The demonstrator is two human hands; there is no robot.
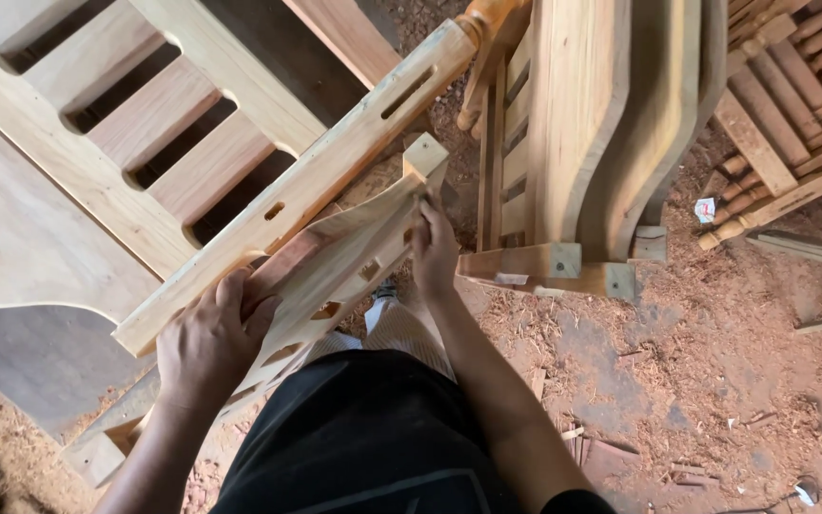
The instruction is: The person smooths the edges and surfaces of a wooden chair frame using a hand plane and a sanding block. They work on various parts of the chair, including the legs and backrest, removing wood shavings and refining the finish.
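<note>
A curved, pale wooden rail with several mortise slots runs diagonally from lower left to upper right, over my lap. My left hand lies on its lower part, fingers wrapped over the edge. Near the rail's upper end, my right hand grips its side. Just above it lies a straight slotted rail, part of a slatted wooden frame at the upper left.
Curved wooden furniture parts stand stacked at the top centre on small blocks. Turned spindles and rails lie at the upper right. The dirt floor is strewn with shavings and offcuts.
</note>
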